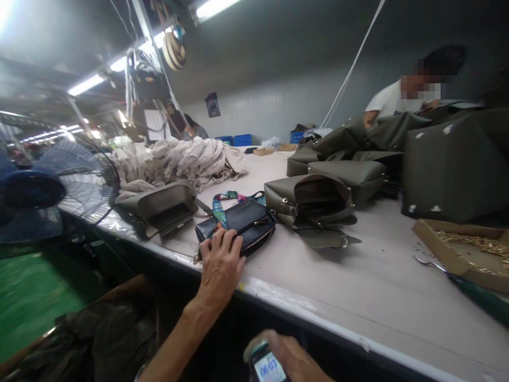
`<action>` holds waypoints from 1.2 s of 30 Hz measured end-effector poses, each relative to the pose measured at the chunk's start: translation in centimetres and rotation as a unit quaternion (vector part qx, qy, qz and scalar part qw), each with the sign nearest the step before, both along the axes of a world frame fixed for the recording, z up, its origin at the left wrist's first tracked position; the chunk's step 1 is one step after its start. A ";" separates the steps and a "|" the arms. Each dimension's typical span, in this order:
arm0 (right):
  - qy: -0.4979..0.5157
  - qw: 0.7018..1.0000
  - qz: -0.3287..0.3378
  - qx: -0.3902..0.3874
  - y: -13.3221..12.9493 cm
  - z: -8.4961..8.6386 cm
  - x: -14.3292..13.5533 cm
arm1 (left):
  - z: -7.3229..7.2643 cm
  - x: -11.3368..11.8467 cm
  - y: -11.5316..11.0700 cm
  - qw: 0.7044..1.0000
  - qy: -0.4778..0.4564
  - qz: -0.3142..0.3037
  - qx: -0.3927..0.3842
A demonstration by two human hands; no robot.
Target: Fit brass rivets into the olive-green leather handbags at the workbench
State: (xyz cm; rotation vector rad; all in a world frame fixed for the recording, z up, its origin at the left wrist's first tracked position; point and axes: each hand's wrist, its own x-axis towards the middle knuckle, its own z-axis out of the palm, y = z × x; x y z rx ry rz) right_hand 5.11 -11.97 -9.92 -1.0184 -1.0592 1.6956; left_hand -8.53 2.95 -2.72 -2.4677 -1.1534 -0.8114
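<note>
My left hand [222,260] rests on the near edge of a small dark blue bag [248,223], its fingers bent over the bag and slightly apart. A multicoloured strap [220,209] lies across that bag. Lower down, in front of the table edge, my right hand [292,353] is wrapped round a small device [269,367] whose lit screen reads 06:03. An olive bag [312,199] with its mouth gaping lies just right of the blue bag, and another olive bag [163,209] lies open to its left.
Olive bags [449,164] are piled at the right, with a person [389,101] behind them. A cardboard tray [427,233] holds gold chains beside a green-handled tool [473,297]. Pale fabric [178,159] is heaped at the back left. A blue fan [59,185] stands at the left.
</note>
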 end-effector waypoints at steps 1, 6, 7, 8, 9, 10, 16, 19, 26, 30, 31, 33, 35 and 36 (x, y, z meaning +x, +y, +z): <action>0.022 1.000 0.000 -0.013 0.6 1.3 0.0 | 0.2 0.5 0.9 1.000 0.028 -0.001 0.000; 0.103 0.990 -0.090 -0.047 3.1 6.1 1.7 | 1.6 0.3 4.7 0.998 0.053 -0.044 0.003; 0.092 0.990 -0.105 -0.023 3.6 6.9 2.2 | 2.1 -0.1 5.2 0.998 0.046 -0.053 0.004; 0.073 0.991 -0.115 0.009 4.0 7.8 2.7 | 2.8 -0.6 5.5 0.997 0.037 -0.060 0.006; 0.041 0.991 -0.121 0.050 4.3 8.7 3.2 | 3.5 -1.1 5.6 0.997 0.027 -0.065 0.008; -0.007 0.987 -0.125 0.101 4.6 9.8 3.6 | 4.2 -1.6 5.5 0.997 0.016 -0.068 0.009; -0.377 0.813 -0.124 0.426 6.3 16.9 4.4 | 6.4 -2.8 2.5 0.993 -0.053 -0.106 -0.023; -0.504 0.720 -0.031 0.476 7.6 18.7 3.4 | 6.4 -3.0 1.1 0.988 -0.067 -0.125 -0.057; -0.686 0.547 0.157 0.454 10.3 19.1 0.5 | 7.2 -4.2 0.4 0.978 -0.119 -0.124 -0.121; -0.680 0.523 0.212 0.468 12.0 20.7 -0.2 | 8.2 -4.8 0.7 0.970 -0.125 -0.128 -0.164; -0.682 0.513 0.219 0.473 12.4 21.0 -0.4 | 8.5 -4.9 0.8 0.967 -0.131 -0.124 -0.179; -0.685 0.496 0.229 0.482 13.3 21.5 -0.8 | 9.1 -5.2 1.3 0.961 -0.136 -0.117 -0.210; -0.672 0.490 0.252 0.494 14.2 21.6 -1.2 | 9.6 -5.5 2.0 0.956 -0.137 -0.105 -0.238; -0.663 0.492 0.263 0.499 14.7 21.6 -1.3 | 9.8 -5.7 2.4 0.952 -0.141 -0.098 -0.254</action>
